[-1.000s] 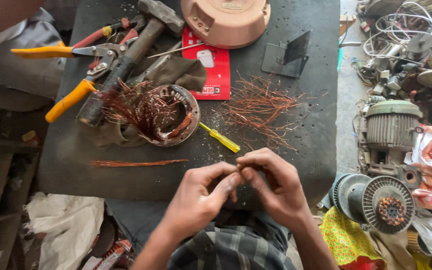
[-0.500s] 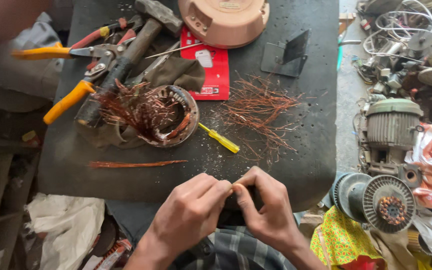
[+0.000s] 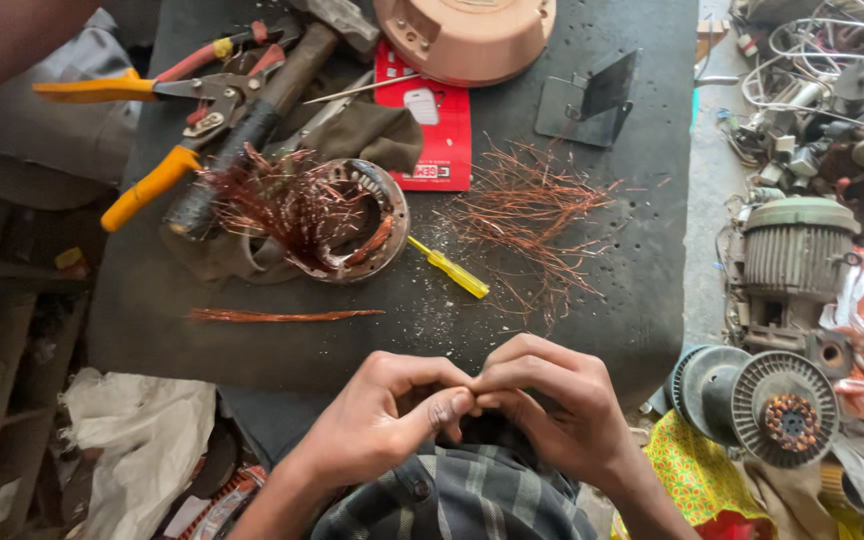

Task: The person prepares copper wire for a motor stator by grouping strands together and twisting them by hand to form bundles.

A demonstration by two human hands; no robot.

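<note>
Two bare hands, the left hand (image 3: 382, 415) and the right hand (image 3: 552, 410), are seen, with bare forearms; no rings, gloves or watch straps are shown. Below them a garment (image 3: 452, 500) in a dark grey and blue-green check is worn, crossed by thin pale lines.

- A dark grey, speckled worktable (image 3: 642, 300) is seen across the middle of the frame.
- Reddish copper wire is shown in the stator (image 3: 337, 215) left of centre and in the loose wire pile (image 3: 532, 215) at centre right.
- Orange handles are carried by the pliers (image 3: 152, 130) at upper left.
- A yellow screwdriver (image 3: 449, 268) is seen at centre.
- A red card (image 3: 430, 125) lies at upper centre.
- A pinkish-tan motor cover (image 3: 467, 35) is shown at the top.
- A dark plaid garment (image 3: 462, 495) is seen at the bottom.
</note>
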